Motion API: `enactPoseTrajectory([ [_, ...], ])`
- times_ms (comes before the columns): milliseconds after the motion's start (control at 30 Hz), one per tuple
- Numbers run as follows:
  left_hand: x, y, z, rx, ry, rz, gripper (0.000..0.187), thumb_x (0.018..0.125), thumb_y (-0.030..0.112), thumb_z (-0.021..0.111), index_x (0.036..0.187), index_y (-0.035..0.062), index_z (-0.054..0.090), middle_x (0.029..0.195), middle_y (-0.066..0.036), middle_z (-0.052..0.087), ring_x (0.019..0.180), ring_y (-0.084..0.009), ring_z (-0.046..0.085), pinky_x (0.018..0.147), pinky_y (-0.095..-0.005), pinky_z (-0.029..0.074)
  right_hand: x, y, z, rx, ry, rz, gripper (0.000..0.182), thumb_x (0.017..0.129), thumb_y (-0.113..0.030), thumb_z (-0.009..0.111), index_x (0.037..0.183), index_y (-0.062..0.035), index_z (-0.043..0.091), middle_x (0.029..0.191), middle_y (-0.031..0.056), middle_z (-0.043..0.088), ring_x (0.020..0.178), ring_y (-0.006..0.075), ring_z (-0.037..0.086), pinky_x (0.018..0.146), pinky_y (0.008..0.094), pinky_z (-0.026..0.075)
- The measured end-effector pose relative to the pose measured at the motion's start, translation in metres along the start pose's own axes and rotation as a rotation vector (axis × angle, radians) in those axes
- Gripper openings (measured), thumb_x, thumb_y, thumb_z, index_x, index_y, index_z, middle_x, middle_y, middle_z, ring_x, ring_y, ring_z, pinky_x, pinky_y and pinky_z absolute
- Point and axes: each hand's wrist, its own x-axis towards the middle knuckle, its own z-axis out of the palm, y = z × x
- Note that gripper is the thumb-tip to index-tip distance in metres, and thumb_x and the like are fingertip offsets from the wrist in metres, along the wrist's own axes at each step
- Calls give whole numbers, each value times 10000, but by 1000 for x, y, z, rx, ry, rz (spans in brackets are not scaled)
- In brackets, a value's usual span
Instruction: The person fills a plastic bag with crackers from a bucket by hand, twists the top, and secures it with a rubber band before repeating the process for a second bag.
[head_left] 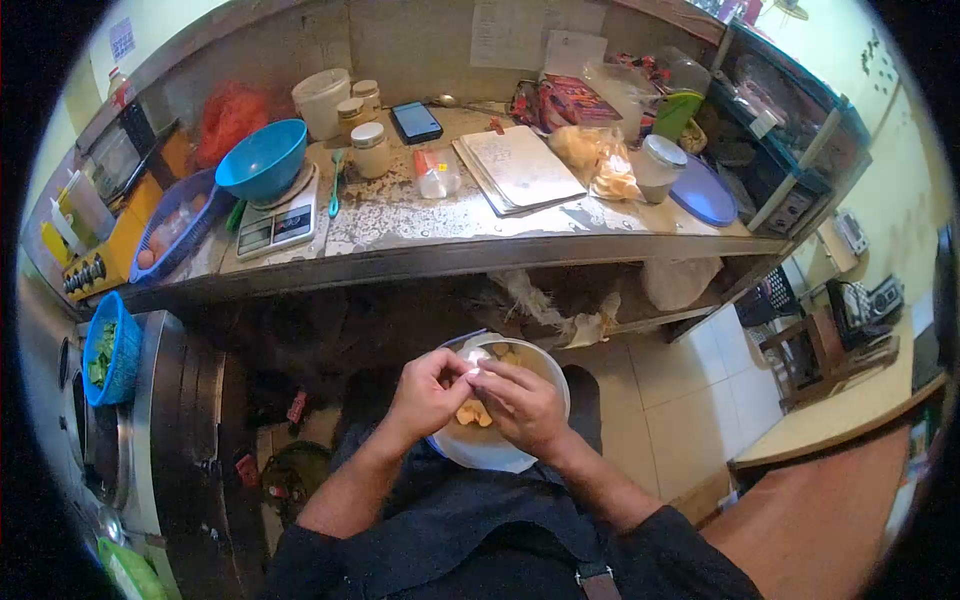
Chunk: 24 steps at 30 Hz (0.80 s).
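Over a white bucket at my lap, my left hand and my right hand meet with bent fingers. Both pinch a small, shiny white piece between the fingertips; its kind is too small and blurred to tell. Inside the bucket, below the hands, lie orange-yellow chunks and some paler pieces. The hands cover part of the bucket's contents.
Ahead runs a counter with a blue bowl on a kitchen scale, jars, a phone and an open notebook. A blue basket of greens stands left. A wooden chair is at right.
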Motion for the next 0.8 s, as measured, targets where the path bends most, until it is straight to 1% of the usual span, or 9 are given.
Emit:
enactPoseTrajectory([
  [33,1,-5,2,-98,-8,-74,75,825,95,654,820,22,638,748,-28,622,674,-140,590,632,-281,484,1,2,1,-75,15,-57,338,765,-54,690,1100,-84,651,1025,106,647,791,272,634,673,331,516],
  [133,0,-10,7,-638,-63,-413,76,853,83,630,819,23,600,686,9,579,584,-74,530,547,-212,436,-3,13,5,-143,6,-165,386,722,-42,691,1104,-89,658,990,98,648,790,251,634,664,330,513],
  [233,-4,-24,19,-894,20,-441,46,861,56,614,821,38,599,683,2,582,571,-54,501,523,-209,416,-5,19,5,-131,0,-146,336,720,-29,703,1051,-77,679,862,86,642,730,246,628,627,341,497],
  [333,2,-26,27,-585,122,-320,62,862,71,622,815,41,593,689,-2,591,582,-53,515,527,-205,421,-3,25,7,-229,-33,-61,253,727,-60,678,980,-69,667,791,73,593,698,245,588,608,348,472],
  [433,2,-24,28,-122,140,-101,90,851,104,642,822,37,590,691,-1,598,599,-55,541,535,-221,436,-3,37,2,-303,-232,-50,162,747,-105,631,906,-74,629,797,71,559,748,255,566,659,357,463],
  [533,-2,-13,31,80,149,-64,121,838,123,657,831,24,588,695,-8,608,625,-48,559,550,-238,454,1,38,-10,-375,-410,-87,172,766,-155,586,912,-63,586,870,76,548,853,272,538,748,407,450],
  [633,-2,3,29,102,126,-45,130,803,123,663,828,15,594,681,-59,614,605,-119,591,566,-287,477,16,25,-31,-443,-515,-140,227,765,-165,586,960,-48,586,970,92,573,968,287,538,842,417,445],
  [733,2,10,20,235,-5,2,140,761,117,662,814,8,593,696,-117,618,620,-232,618,593,-336,492,29,25,-36,-286,-334,-341,268,759,-168,597,998,-47,585,1084,108,585,1092,300,517,930,427,428],
  [800,6,22,11,352,-88,42,155,751,111,662,861,11,616,748,-116,639,679,-205,632,639,-327,505,23,31,-30,-206,-345,-323,285,757,-171,621,1015,-56,586,1120,108,588,1123,293,517,974,423,411],
])
